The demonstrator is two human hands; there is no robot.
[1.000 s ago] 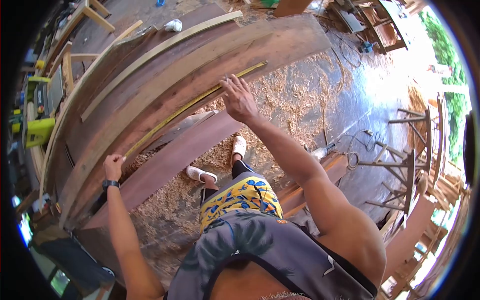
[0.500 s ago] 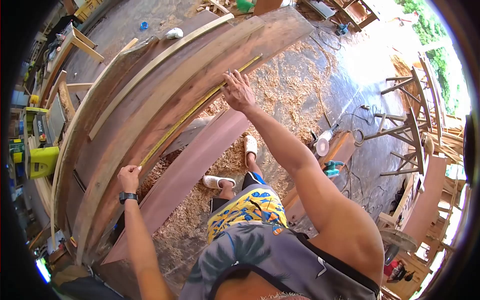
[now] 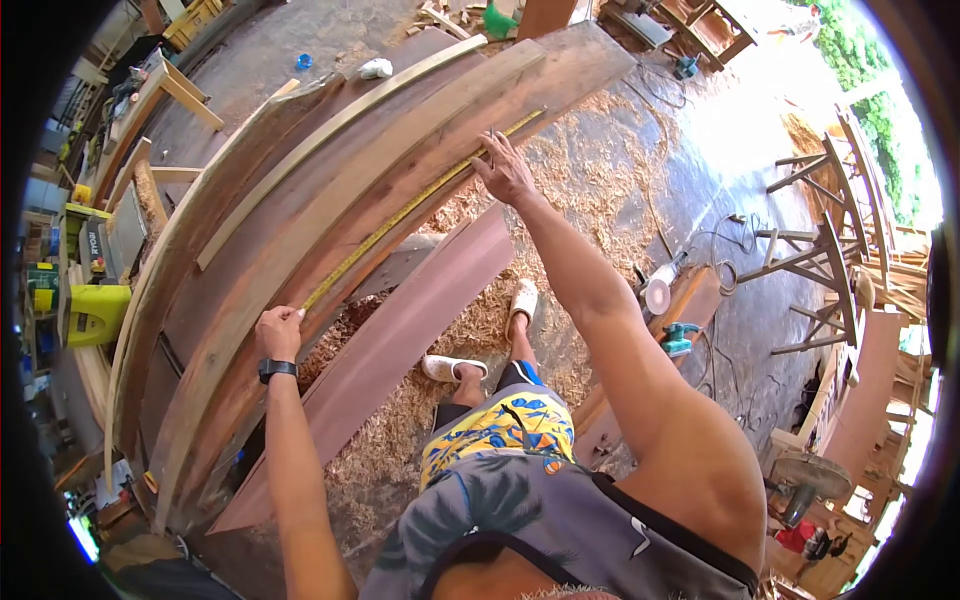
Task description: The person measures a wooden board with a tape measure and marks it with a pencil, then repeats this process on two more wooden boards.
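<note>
A yellow tape measure (image 3: pixel 395 222), thin and flat, runs diagonally along a broad, reddish-brown wooden board (image 3: pixel 590 60) at the frame's upper centre. The left hand (image 3: pixel 279 333) pinches its lower-left end, fingers curled. The right hand (image 3: pixel 506 172) is half open, fingers bent over the tape nearer its upper-right end; a thin, pointed object, perhaps a pencil, pokes out between them, its lower part hidden. Curly, pale wood shavings (image 3: pixel 590 180) litter the smooth grey floor. At lower right, a round fan (image 3: pixel 812 476) is partly cut off by the upper arm.
</note>
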